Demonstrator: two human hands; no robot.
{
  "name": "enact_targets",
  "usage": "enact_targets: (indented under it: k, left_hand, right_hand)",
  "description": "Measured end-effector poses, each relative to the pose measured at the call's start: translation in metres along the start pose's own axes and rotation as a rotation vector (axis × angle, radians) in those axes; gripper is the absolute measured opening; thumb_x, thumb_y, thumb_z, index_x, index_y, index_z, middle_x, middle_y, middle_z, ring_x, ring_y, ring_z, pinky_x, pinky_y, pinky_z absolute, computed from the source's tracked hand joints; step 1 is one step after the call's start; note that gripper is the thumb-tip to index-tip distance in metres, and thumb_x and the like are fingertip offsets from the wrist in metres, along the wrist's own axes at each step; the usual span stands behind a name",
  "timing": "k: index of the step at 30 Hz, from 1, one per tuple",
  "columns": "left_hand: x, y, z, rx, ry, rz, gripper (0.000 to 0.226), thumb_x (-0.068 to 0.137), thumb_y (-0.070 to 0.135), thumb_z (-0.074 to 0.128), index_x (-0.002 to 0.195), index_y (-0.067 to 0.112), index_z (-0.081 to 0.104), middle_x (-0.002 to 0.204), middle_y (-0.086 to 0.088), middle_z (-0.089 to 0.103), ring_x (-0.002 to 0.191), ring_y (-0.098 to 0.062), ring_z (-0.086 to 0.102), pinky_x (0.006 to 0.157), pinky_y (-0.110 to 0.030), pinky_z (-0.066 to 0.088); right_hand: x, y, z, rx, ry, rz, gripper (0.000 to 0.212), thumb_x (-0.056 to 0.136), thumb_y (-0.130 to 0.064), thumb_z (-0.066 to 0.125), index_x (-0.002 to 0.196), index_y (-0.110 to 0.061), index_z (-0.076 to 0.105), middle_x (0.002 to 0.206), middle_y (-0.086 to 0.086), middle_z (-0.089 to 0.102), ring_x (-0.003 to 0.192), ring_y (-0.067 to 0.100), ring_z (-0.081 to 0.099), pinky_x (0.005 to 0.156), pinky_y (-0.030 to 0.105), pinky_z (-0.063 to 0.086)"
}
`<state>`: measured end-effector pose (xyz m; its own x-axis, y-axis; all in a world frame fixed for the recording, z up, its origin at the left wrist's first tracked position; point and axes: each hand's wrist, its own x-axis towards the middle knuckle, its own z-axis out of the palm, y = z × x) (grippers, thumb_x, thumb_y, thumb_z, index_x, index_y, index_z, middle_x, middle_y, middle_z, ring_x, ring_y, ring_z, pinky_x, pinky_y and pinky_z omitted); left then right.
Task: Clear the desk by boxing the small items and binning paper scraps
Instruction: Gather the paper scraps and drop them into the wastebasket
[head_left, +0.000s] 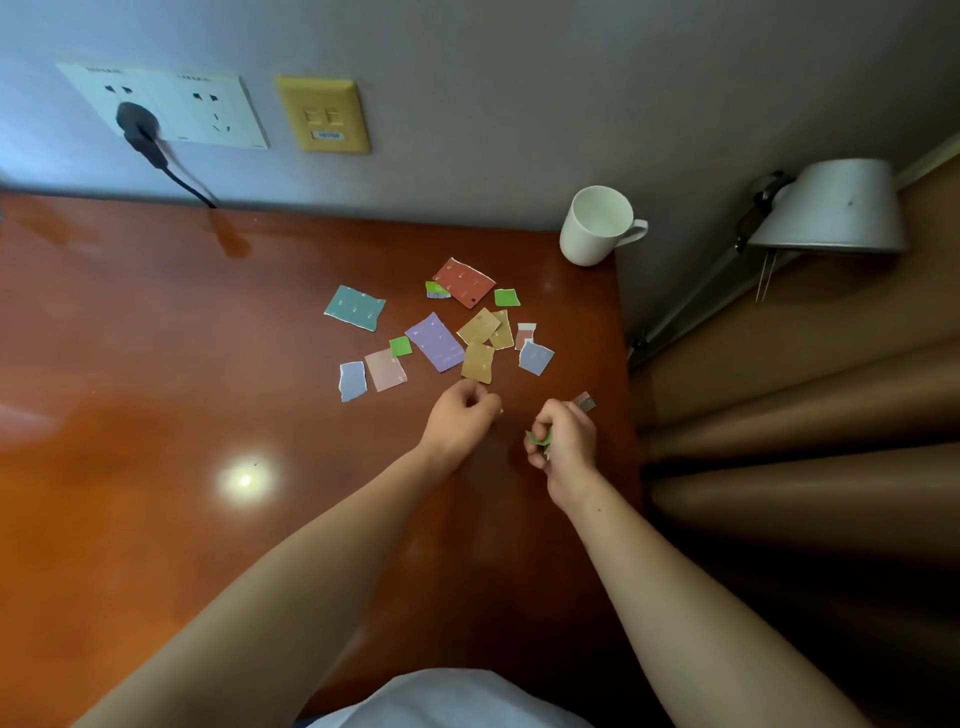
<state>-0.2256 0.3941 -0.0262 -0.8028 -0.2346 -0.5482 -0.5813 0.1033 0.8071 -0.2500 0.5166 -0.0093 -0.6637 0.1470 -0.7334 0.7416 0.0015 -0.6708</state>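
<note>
right hand (563, 441) fingers clamped on crumpled green paper scrap (538, 440); left hand (462, 415) fingers curled, cannot tell if holding; torn flat coloured paper scraps (434, 340) just beyond both fingertips on glossy wooden desk (156, 415); white mug (595, 228) well beyond

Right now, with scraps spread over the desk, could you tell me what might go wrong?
The right hand grips green scraps; picking up more could let some slip. The small scrap lies near the desk edge; a sweep might push it off. The white mug at the corner could be knocked.
</note>
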Motion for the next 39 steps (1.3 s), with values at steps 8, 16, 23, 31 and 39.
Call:
enact_targets:
  k: [8,16,23,31,39]
  left_hand:
    - [0.008,0.017,0.023,-0.255,-0.095,-0.043,0.027,0.087,-0.004,0.035,0.065,0.009,0.043,0.057,-0.004,0.049,0.046,-0.014,0.037,0.040,-0.017,0.030]
    - [0.026,0.010,0.047,-0.040,-0.114,-0.121,0.018,0.090,0.008,0.030,0.082,0.019,0.043,0.070,-0.002,0.048,0.057,-0.016,0.039,0.050,-0.027,0.032]
    - [0.025,0.013,0.050,0.155,-0.131,-0.017,0.026,0.098,0.025,0.031,0.108,0.017,0.053,0.089,0.006,0.054,0.083,-0.014,0.051,0.071,-0.029,0.039]
    - [0.032,0.012,0.048,-0.080,-0.089,-0.103,0.024,0.095,0.019,0.037,0.085,0.020,0.058,0.069,0.002,0.049,0.061,-0.018,0.044,0.056,-0.029,0.035]
    - [0.016,0.010,0.019,-0.315,-0.006,-0.215,0.020,0.095,0.015,0.040,0.083,0.012,0.056,0.068,-0.004,0.049,0.051,-0.016,0.040,0.047,-0.025,0.030]
  right_hand:
    - [0.018,-0.012,-0.037,-0.036,0.120,-0.094,0.014,0.091,-0.009,0.055,0.104,-0.007,0.061,0.077,0.009,0.064,0.047,0.010,0.055,0.040,0.020,0.039]
    - [0.051,-0.005,-0.049,-0.610,0.146,-0.246,0.040,0.079,-0.026,0.076,0.108,-0.021,0.049,0.112,0.005,0.061,0.091,0.026,0.065,0.070,0.036,0.059]
    - [0.059,-0.006,-0.038,-0.755,0.171,-0.287,0.033,0.076,-0.026,0.078,0.093,-0.019,0.052,0.093,-0.002,0.060,0.089,0.022,0.064,0.074,0.037,0.057]
    - [0.054,-0.013,-0.034,-0.526,0.001,-0.212,0.011,0.087,-0.021,0.064,0.078,-0.015,0.065,0.064,0.004,0.060,0.050,0.016,0.053,0.044,0.025,0.040]
    - [0.019,-0.020,-0.022,-0.101,-0.245,-0.019,0.011,0.081,-0.001,0.057,0.079,-0.011,0.054,0.070,0.005,0.055,0.051,0.013,0.047,0.041,0.022,0.028]
